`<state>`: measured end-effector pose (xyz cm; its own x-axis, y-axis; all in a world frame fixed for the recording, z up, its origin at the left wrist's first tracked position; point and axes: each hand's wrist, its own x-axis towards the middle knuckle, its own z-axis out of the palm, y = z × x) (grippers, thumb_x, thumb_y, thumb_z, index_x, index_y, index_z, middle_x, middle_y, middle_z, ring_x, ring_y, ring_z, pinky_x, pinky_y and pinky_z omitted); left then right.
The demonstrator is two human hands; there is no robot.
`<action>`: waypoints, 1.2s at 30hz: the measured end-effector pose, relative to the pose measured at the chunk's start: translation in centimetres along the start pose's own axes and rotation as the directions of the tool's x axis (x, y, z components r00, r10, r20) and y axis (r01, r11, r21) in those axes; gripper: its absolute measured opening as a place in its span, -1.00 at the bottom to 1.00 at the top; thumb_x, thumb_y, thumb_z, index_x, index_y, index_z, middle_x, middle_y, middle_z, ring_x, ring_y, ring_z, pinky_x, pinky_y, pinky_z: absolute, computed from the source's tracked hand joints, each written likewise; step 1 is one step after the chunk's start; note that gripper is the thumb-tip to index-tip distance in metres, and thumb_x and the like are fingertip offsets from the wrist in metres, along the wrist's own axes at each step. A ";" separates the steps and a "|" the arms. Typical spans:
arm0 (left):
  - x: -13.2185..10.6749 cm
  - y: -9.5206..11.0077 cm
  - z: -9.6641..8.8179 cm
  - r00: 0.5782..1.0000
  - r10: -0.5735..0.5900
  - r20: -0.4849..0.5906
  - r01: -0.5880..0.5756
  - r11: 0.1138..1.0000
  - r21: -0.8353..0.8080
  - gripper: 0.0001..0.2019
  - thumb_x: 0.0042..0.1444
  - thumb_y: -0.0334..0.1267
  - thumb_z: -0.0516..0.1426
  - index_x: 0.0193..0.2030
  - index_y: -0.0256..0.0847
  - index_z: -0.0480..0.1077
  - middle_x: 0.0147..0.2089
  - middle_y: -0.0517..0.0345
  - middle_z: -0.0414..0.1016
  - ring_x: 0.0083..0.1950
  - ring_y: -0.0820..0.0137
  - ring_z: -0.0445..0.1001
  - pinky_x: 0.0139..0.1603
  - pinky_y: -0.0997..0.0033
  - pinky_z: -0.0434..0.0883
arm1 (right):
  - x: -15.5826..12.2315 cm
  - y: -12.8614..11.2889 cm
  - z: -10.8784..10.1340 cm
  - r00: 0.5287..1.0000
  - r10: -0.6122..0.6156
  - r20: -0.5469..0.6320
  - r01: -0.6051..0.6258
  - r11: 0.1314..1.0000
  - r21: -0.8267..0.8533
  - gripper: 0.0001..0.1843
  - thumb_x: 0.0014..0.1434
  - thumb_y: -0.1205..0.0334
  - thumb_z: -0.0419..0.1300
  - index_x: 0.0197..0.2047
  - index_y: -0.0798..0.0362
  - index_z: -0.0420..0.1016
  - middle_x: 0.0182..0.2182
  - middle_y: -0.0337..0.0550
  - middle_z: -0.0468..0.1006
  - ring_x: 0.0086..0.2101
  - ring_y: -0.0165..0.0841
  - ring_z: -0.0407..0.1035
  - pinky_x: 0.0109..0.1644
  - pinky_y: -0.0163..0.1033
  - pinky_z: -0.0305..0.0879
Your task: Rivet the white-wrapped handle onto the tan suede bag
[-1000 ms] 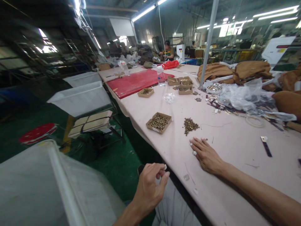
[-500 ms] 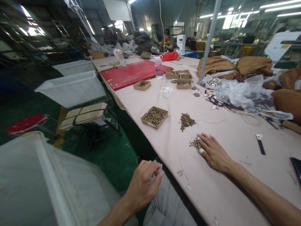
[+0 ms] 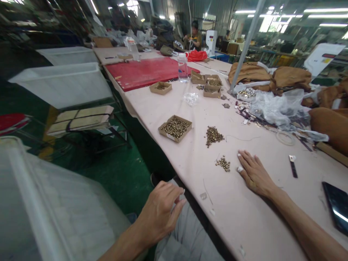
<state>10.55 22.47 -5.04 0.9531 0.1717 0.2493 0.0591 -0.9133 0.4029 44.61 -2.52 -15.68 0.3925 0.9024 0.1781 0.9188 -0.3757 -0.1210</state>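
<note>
My right hand (image 3: 253, 173) lies flat on the pink tabletop (image 3: 244, 217), fingers stretched out, with white tape on two fingertips. Just left of its fingertips sits a small cluster of brass studs (image 3: 223, 163), apart from the hand. A larger pile of studs (image 3: 213, 135) lies farther off, and beside it stands a shallow cardboard box (image 3: 175, 128) full of the same studs. My left hand (image 3: 161, 211) hovers over my lap below the table edge, fingers curled and pinched together; what they hold is too small to make out.
Farther along are a red mat (image 3: 146, 72), a water bottle (image 3: 183, 67) and more small boxes (image 3: 212, 90). Brown garments (image 3: 272, 77) and a plastic bag (image 3: 274, 108) crowd the right. A dark phone (image 3: 338, 207) and small tool (image 3: 293, 169) lie near my right arm. White bins (image 3: 62, 84) stand left.
My right hand has dragged some studs out of the pile and slid back right, leaving them as a small uncovered cluster. My left hand has sunk slightly toward my lap.
</note>
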 end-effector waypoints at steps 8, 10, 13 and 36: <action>0.3 0.1 -0.1 0.999 0.016 0.046 -0.017 0.999 0.035 -0.88 0.31 -0.39 0.09 -0.06 -0.20 0.40 -0.31 0.13 0.48 -0.28 0.30 0.44 -0.12 0.16 0.32 | -1.2 1.2 0.2 0.945 0.140 -0.296 -0.079 0.975 0.210 -0.32 0.45 0.16 -0.03 0.56 0.01 -0.04 0.49 0.08 0.08 0.43 0.02 0.02 0.46 0.36 0.02; 0.3 0.1 0.0 0.998 0.024 0.056 -0.027 0.999 0.045 -0.88 0.31 -0.39 0.09 -0.06 -0.20 0.39 -0.32 0.13 0.48 -0.28 0.29 0.43 -0.12 0.16 0.32 | -1.3 1.5 0.4 0.933 0.176 -0.315 -0.099 0.964 0.246 -0.32 0.45 0.14 -0.03 0.56 0.02 -0.04 0.46 0.10 0.15 0.40 0.03 0.09 0.44 0.34 0.10; 0.3 0.0 0.0 0.996 0.022 0.087 -0.027 0.998 0.054 -0.89 0.31 -0.39 0.08 -0.08 -0.20 0.39 -0.32 0.12 0.47 -0.28 0.28 0.43 -0.13 0.17 0.31 | -1.2 1.5 0.6 0.957 0.158 -0.243 -0.110 0.974 0.199 -0.30 0.46 0.12 -0.02 0.57 0.07 -0.08 0.48 0.15 0.08 0.42 0.07 0.03 0.44 0.36 0.10; -1.5 1.3 -0.7 0.952 -0.092 0.292 0.064 0.992 0.105 -0.89 0.23 -0.26 0.15 -0.28 -0.17 0.29 -0.32 0.13 0.50 -0.24 0.25 0.49 -0.05 0.18 0.30 | -1.5 -2.8 1.4 0.981 -0.064 -0.182 0.094 0.982 0.161 -0.16 0.42 -0.01 0.00 0.61 0.05 -0.24 0.55 0.05 -0.13 0.46 0.13 -0.07 0.46 0.38 0.10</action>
<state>8.98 21.25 -4.30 0.9886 0.1395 -0.0568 0.1505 -0.9343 0.3231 41.39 -2.54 -16.98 0.3343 0.8708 0.3603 0.9326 -0.2506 -0.2596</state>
